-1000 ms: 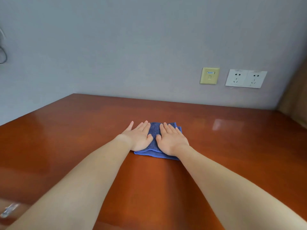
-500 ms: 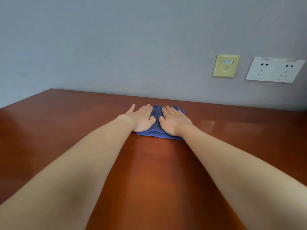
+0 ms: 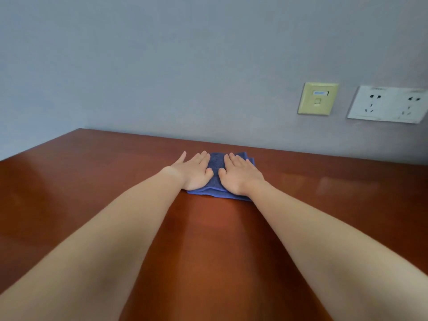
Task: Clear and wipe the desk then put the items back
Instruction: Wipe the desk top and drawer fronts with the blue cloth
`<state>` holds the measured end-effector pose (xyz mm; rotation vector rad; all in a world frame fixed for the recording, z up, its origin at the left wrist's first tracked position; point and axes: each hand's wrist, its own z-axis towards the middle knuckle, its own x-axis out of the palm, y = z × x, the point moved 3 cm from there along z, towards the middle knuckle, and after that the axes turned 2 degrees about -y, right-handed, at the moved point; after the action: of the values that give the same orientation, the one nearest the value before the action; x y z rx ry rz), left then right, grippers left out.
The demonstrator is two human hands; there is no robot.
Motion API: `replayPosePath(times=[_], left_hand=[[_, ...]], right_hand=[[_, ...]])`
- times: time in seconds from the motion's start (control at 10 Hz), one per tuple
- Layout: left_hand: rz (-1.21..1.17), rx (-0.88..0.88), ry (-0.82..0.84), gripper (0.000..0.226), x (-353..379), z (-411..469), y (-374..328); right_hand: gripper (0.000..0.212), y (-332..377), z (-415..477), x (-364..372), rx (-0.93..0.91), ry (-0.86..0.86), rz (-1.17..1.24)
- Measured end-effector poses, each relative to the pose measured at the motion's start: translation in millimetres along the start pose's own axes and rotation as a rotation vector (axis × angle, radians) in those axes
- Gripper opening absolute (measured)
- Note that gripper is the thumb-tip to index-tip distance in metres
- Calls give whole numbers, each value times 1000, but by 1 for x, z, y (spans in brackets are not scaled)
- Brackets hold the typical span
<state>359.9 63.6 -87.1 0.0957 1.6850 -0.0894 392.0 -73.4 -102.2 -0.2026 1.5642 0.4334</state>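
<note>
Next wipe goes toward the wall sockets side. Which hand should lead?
Probably right. The right hand lies flat on the cloth, nearer the sockets; the left hand overhangs the cloth's other edge.

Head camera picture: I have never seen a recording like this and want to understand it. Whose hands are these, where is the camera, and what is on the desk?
There is no machine here. A person wears one wide-angle camera on the head, looking forward and down, so what reaches into the picture belongs to the wearer. The left hand and the right hand lie side by side, fingers straight, pressing flat on a folded blue cloth. Neither hand grips it. The cloth lies on a glossy reddish-brown desk, near the far edge by the grey wall. On that wall sit a yellowish wall plate and a white double socket.
</note>
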Motion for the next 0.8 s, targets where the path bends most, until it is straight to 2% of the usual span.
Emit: replayPosePath(times=[0.3,0.6,0.8], left_hand=[[-3,4,-11,60,-4,36,8],[16,43,-30,59,-11,108,26],[27,48,-36,58,-11,106,24]], right_hand=[[61,-12,38,-2,-17,1,-4],[60,-32,100,-6,27,-32,-15],[60,-31,98,-6,61,-39,-20]])
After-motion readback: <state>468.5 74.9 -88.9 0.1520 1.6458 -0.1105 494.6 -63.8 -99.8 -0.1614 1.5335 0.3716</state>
